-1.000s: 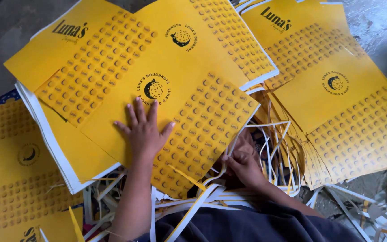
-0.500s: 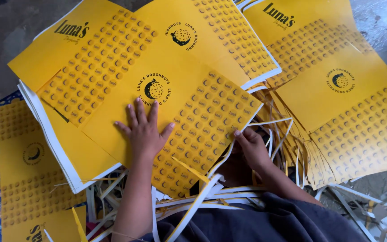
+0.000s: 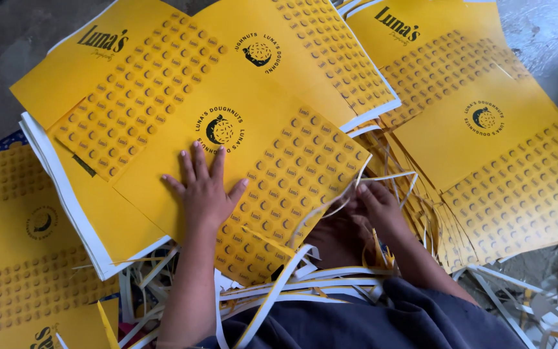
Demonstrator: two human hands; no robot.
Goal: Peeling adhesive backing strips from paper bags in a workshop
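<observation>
On grey floor, left hand fingers splayed flat on yellow sheet.

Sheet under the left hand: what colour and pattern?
Yellow sheet with rows of small dark round marks; left hand flat on it. Head view.

Hands on yellow sheets (paper strips below)
</observation>
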